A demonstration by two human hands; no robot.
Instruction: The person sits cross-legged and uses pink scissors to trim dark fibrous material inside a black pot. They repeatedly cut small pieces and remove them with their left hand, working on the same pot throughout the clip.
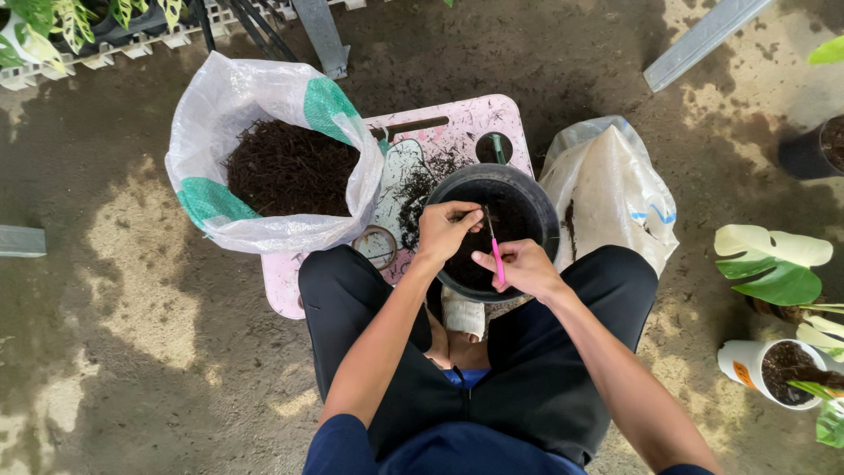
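I sit on the ground with a black plastic pot point(538, 200) between my knees, resting on a low pink table point(475, 119). My right hand point(520, 267) grips a thin tool with a pink handle point(497, 257), its tip pointing up over the pot's dark soil. My left hand point(447, 227) is pinched on something small and thin at the tool's upper end, just above the pot's near rim. What the fingers pinch is too small to make out.
A white and green sack point(207, 141) of dark mulch stands at the left of the table. A second white sack point(615, 189) leans at the right. Potted variegated plants point(774, 264) stand at the right edge, with a white pot point(747, 365) below them.
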